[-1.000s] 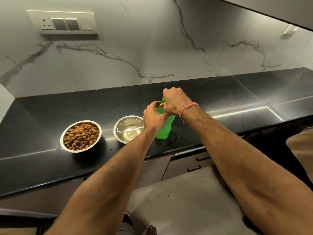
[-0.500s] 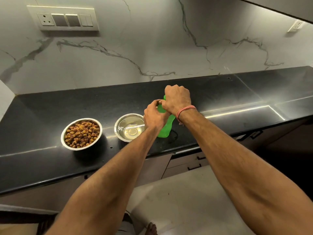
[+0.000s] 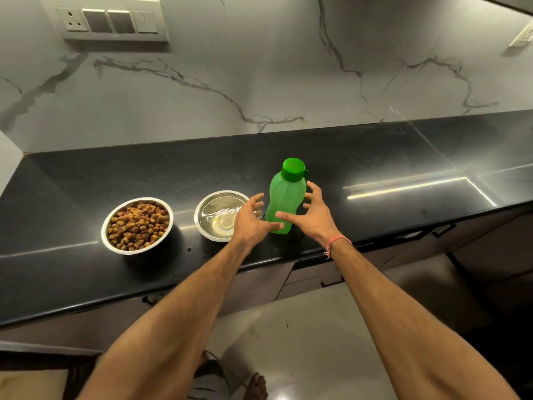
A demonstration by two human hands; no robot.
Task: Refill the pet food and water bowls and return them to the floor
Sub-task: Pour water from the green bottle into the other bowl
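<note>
A green plastic bottle [image 3: 285,197] with its green cap on stands upright on the black counter [image 3: 375,157]. Left of it sits a steel bowl of clear water [image 3: 220,215], and further left a steel bowl full of brown kibble [image 3: 138,225]. My left hand [image 3: 251,219] hovers just left of the bottle, over the water bowl's right rim, fingers spread and holding nothing. On the bottle's right side, my right hand [image 3: 313,210] is spread too, its thumb reaching in front of the bottle's base. Neither hand grips the bottle.
A marble backsplash rises behind the counter, with a switch panel [image 3: 112,21] at the upper left. Cabinet drawers [image 3: 314,277] sit below the counter edge. Grey floor [image 3: 302,336] lies beneath, and a bare foot [image 3: 256,385] shows at the bottom.
Both hands were wrapped around the bottle's top, the right one on the cap. They have let go and dropped beside the bottle, fingers spread, leaving the cap exposed.
</note>
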